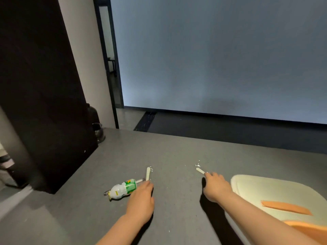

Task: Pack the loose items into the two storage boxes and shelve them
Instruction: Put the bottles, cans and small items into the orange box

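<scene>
On the grey table, my left hand pinches the near end of a pale flat stick that points away from me. Just left of that hand a small white bottle with a green label lies on its side, a thin metal-tipped rod beside it. My right hand pinches the near end of a second pale stick, whose far end lies by a scrap of clear wrapper. No storage box is in view.
A cream cushion-like object with orange strips lies at the right. A tall dark cabinet stands at the left, a glass jar behind it. The table's far edge drops to a dark floor before a pale wall.
</scene>
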A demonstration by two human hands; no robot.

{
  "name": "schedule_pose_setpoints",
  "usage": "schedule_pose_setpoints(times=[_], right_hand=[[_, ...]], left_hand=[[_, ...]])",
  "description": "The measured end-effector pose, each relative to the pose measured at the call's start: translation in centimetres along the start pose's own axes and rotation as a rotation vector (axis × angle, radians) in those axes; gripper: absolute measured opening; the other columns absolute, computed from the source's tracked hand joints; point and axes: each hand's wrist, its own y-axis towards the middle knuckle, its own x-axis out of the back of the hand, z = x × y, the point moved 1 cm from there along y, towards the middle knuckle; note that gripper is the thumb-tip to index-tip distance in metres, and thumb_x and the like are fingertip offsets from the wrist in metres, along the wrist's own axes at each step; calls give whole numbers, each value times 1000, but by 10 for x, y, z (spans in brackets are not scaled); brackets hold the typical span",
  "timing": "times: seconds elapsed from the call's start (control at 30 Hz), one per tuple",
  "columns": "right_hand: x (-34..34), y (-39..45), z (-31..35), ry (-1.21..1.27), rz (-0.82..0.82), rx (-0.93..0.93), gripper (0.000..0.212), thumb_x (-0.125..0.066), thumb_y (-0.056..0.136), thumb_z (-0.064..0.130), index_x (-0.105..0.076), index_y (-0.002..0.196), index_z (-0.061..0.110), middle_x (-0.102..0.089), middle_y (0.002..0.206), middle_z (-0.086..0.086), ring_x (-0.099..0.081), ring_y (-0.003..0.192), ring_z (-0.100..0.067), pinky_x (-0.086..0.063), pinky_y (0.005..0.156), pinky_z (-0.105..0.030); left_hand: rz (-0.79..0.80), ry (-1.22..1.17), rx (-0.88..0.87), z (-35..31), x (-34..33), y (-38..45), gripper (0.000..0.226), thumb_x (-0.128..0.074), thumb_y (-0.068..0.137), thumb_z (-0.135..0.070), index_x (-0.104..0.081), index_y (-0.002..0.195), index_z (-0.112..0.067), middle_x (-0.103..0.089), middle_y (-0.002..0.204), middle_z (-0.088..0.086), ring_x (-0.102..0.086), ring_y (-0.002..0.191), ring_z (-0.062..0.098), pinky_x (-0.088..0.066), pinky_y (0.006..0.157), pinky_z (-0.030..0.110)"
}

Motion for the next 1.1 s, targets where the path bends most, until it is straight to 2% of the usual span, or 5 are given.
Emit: schedule_pose_setpoints(times=[0.13, 0.3, 0.6, 0.8, 1.1], right_hand=[[-25, 21, -11, -17, -52, -41, 46, -39, 96, 22, -29, 141, 18, -37, 140, 0, -32, 133, -23, -36, 99, -33], [-32, 31, -12, -31, -218, -20, 25, -41, 98, 32, -50, 119, 23, -52, 123, 2, -48, 118, -21, -41, 89, -32], [-27, 26, -4, 277, -145, -172, 11, -60, 87, 21, -60, 96, 15, -67, 98, -6, -61, 94, -28, -42, 67, -30], [-29, 5, 0, 171, -102, -111, 22, -43, 95, 21, -61, 106, 14, -57, 115, -11, -52, 109, -32, -42, 82, -33], [58, -75, -17, 617, -167, -34, 14, -66, 82, 21, -54, 75, 24, -62, 84, 4, -62, 88, -22, -49, 75, -32]], left_hand=[[29, 37, 23, 7, -31, 10, 52, -32, 100, -29, -18, 149, -19, -7, 159, -2, -8, 145, 15, -11, 117, 27], [-186, -153, 14, 3, -41, 14, 27, -49, 94, -33, -52, 120, -29, -54, 119, -13, -44, 114, 9, -33, 93, 20], [-199, -125, 175, 2, -45, 17, 39, -54, 91, -36, -43, 127, -24, -50, 118, -4, -41, 111, 18, -34, 94, 30], [-85, -239, 196, -14, -38, 10, 18, -56, 90, -16, -56, 107, -19, -47, 107, 2, -55, 96, 25, -44, 81, 36], [-155, -584, -15, -88, -4, -32, 29, -59, 86, -8, -52, 105, -28, -57, 95, -5, -59, 84, 16, -43, 70, 32]])
